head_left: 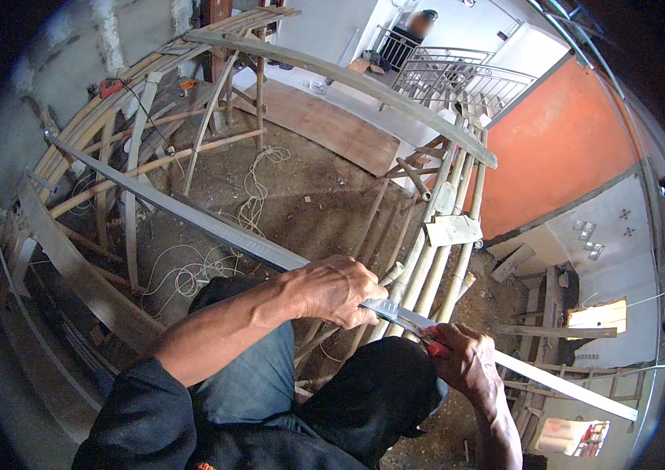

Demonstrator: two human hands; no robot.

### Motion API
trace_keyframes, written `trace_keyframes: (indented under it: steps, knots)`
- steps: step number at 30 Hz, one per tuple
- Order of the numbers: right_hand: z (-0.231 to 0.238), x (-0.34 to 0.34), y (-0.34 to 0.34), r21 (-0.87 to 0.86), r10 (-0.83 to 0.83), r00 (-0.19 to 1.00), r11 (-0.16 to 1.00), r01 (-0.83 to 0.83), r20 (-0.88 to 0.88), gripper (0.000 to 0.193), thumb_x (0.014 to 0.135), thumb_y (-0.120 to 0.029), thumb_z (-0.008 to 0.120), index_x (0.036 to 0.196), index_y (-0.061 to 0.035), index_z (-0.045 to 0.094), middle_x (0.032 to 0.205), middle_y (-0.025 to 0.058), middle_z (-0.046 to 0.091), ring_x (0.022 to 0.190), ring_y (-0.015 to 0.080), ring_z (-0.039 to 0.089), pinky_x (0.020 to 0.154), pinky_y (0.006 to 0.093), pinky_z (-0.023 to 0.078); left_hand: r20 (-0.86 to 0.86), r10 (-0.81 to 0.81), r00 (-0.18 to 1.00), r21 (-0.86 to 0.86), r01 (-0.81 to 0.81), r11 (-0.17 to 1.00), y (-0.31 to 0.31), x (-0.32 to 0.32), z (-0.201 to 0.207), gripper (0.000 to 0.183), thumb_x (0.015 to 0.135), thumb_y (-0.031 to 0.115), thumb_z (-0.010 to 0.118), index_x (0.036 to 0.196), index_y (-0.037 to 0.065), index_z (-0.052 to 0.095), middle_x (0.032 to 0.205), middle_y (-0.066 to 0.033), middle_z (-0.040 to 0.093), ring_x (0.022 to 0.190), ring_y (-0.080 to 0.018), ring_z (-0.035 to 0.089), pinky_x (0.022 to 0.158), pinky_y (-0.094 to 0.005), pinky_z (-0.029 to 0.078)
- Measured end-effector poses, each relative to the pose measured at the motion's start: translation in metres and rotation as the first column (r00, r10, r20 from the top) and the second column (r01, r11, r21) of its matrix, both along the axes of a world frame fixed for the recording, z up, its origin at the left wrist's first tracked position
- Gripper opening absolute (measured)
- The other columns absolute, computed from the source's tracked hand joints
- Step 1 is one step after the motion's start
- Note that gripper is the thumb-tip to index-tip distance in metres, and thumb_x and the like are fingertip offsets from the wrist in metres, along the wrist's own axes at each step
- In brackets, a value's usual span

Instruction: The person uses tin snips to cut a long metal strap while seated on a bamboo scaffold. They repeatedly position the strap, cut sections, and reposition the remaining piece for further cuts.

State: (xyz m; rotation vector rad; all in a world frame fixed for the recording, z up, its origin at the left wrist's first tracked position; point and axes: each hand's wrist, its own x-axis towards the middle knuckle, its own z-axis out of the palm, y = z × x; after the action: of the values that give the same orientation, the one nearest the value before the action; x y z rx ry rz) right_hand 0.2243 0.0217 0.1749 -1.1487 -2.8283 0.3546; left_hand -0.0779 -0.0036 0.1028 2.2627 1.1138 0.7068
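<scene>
A long grey metal channel (215,227) crosses in front of me, running from the far left down to the lower right over my knees. My left hand (336,290) is wrapped round it near the middle. Close to its right, my right hand (465,356) is closed on red-handled snips (436,345). Their blades lie against the channel's edge between my two hands; how deep they bite cannot be made out. The right part of the channel (567,384) sticks out pale and bright beyond my right hand.
Bamboo poles (426,274) form a platform to my right, and a plank (348,74) spans the far side. A red power tool (110,88) rests on poles at far left. Cable (254,196) lies coiled below. Someone (414,31) is behind a metal railing (458,74).
</scene>
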Motion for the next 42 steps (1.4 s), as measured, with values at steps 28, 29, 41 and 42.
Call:
trace_keyframes:
  steps: [28,29,41,42]
  knots:
    - [0.0,0.002,0.004,0.001,-0.008,0.998,1.0,0.008,0.062,0.024,0.081,-0.016,0.076,0.103,-0.008,0.074,0.085,0.0158,0.073,0.077,0.0363,0.073,0.068,0.0449,0.059,-0.023,-0.003,1.0,-0.007,0.003,1.0,0.002,0.0,-0.005,0.034,0.086,0.032,0.079,0.099,0.003,0.069,0.088,-0.0188,0.071,0.088,-0.0407,0.071,0.078,-0.0484,0.057]
    - [-0.001,0.003,0.004,-0.003,-0.008,0.998,1.0,0.008,0.056,0.024,0.081,-0.016,0.076,0.103,-0.0079,0.074,0.085,0.0159,0.073,0.077,0.0362,0.074,0.068,0.0449,0.059,-0.012,0.001,1.0,0.001,-0.001,1.0,0.002,0.0,-0.006,0.034,0.086,0.033,0.079,0.099,0.003,0.069,0.088,-0.0187,0.071,0.088,-0.0407,0.071,0.078,-0.0485,0.056]
    - [-0.014,0.006,0.011,-0.034,-0.037,0.999,0.999,0.037,0.014,0.018,0.085,-0.021,0.077,0.099,-0.0085,0.075,0.082,0.015,0.074,0.074,0.034,0.074,0.067,0.0433,0.06,0.02,0.034,0.999,0.055,-0.035,0.998,0.004,0.0,-0.006,0.03,0.085,0.032,0.074,0.089,0.003,0.07,0.081,-0.0205,0.071,0.083,-0.0406,0.072,0.078,-0.0488,0.056]
    - [-0.014,0.006,0.011,-0.039,-0.039,0.999,0.998,0.039,-0.001,0.018,0.085,-0.021,0.078,0.096,-0.007,0.074,0.078,0.016,0.073,0.071,0.0347,0.074,0.064,0.0434,0.059,0.029,0.038,0.999,0.055,-0.039,0.998,0.004,0.0,-0.006,0.03,0.085,0.032,0.074,0.089,0.003,0.07,0.081,-0.0205,0.071,0.084,-0.0407,0.072,0.078,-0.0489,0.056]
